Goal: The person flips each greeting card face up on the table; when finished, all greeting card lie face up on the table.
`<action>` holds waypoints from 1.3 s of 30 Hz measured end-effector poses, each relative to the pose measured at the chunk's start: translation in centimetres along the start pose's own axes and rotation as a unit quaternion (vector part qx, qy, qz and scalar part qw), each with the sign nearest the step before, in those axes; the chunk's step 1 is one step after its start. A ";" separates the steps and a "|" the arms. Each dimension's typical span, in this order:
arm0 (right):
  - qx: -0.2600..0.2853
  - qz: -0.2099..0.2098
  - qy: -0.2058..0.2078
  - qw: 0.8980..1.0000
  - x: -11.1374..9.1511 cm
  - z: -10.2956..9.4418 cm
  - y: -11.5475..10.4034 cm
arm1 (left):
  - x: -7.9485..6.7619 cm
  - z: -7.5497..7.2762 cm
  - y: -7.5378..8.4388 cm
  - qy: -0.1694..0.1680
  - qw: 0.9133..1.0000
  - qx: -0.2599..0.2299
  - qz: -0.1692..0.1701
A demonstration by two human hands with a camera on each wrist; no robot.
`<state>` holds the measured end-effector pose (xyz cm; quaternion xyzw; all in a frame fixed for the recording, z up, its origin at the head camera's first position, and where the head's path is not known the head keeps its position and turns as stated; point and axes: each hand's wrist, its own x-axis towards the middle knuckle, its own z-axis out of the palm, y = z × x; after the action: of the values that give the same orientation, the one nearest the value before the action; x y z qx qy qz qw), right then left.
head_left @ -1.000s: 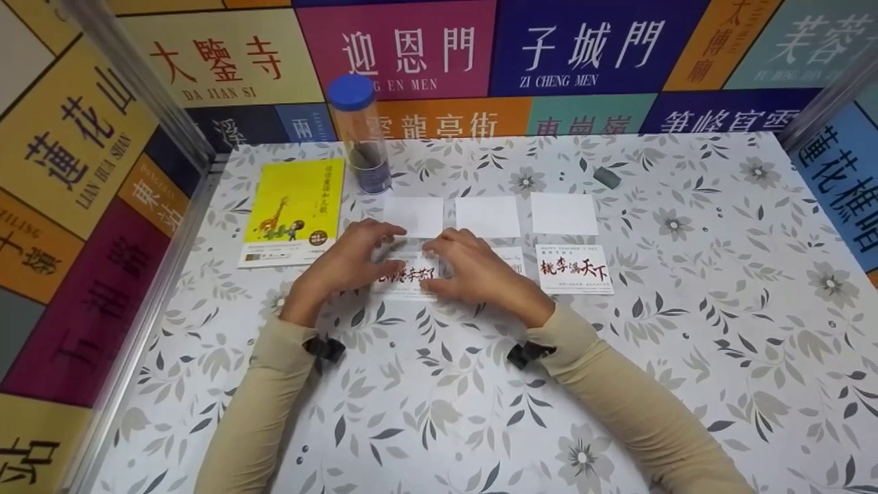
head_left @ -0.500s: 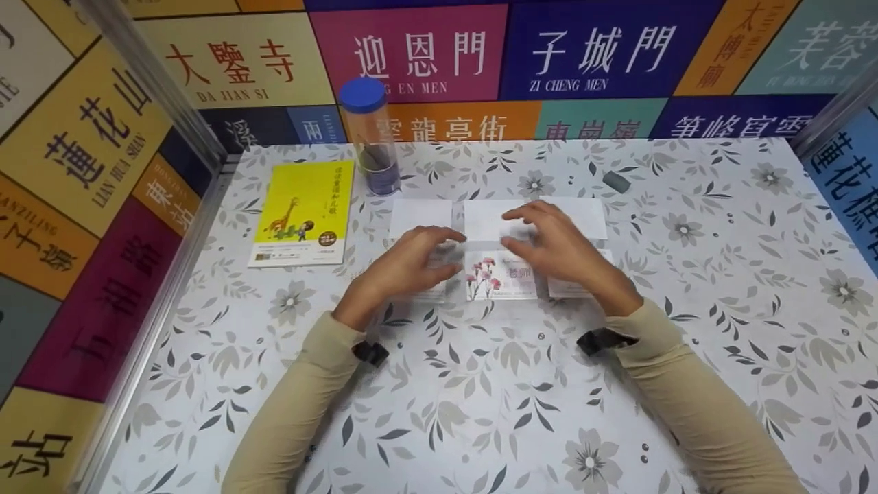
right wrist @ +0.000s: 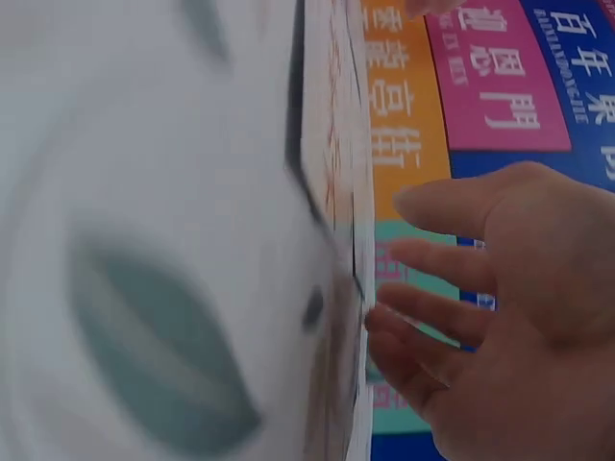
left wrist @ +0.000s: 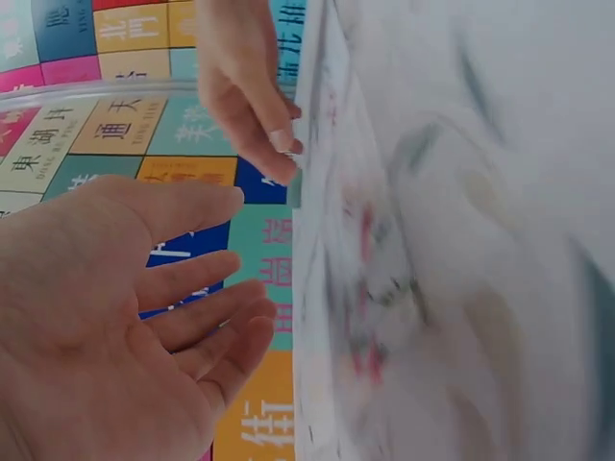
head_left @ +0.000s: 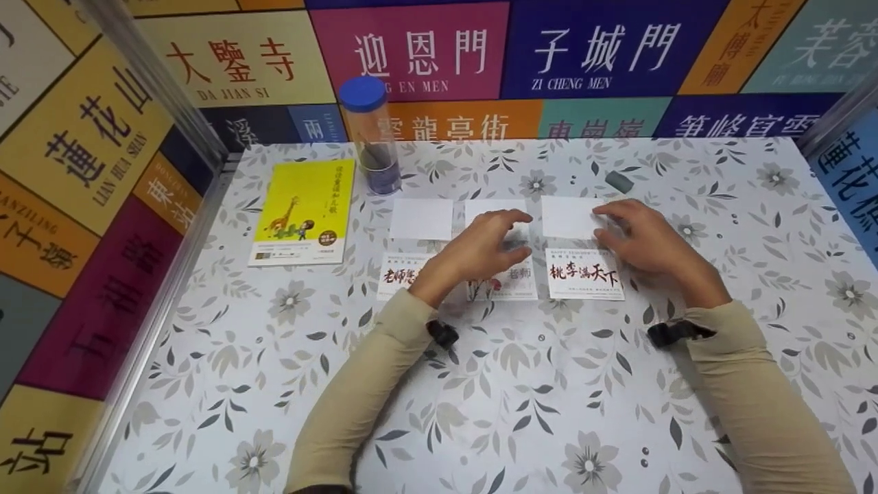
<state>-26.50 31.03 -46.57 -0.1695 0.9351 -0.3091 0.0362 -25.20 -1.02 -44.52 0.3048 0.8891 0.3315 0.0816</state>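
Over the middle column of cards my left hand (head_left: 480,250) hovers with fingers relaxed, holding nothing. It partly covers a flower-printed card (head_left: 518,285) and a blank white card (head_left: 483,208). My right hand (head_left: 641,237) is beside the right column, thumb and fingertips close to the right edge of a blank card (head_left: 569,217); whether they touch it I cannot tell. Below that lies a card with red lettering (head_left: 584,274). A third blank card (head_left: 421,219) and another red-lettered card (head_left: 398,276) make up the left column. Both wrist views show loosely spread fingers with nothing in them.
A yellow book (head_left: 302,213) lies left of the cards. Behind it stands a clear tube with a blue lid (head_left: 363,95), dark items inside. A small dark green cylinder (head_left: 619,181) lies at the back right. Colourful panels (head_left: 418,51) border the floral-patterned table (head_left: 521,405).
Both hands have moved right along the cards, from the left and middle columns to the middle and right ones. The cards stay in two rows.
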 end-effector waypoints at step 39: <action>-0.008 -0.024 -0.031 0.999 0.0 -0.2 0.2 | 4.7 3.4 1.8 0.061 0.986 -0.143 -0.055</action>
<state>-26.57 31.34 -46.52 -0.2017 0.9317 -0.2968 0.0567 -26.90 4.66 -45.75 0.2196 0.8515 0.4680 0.0881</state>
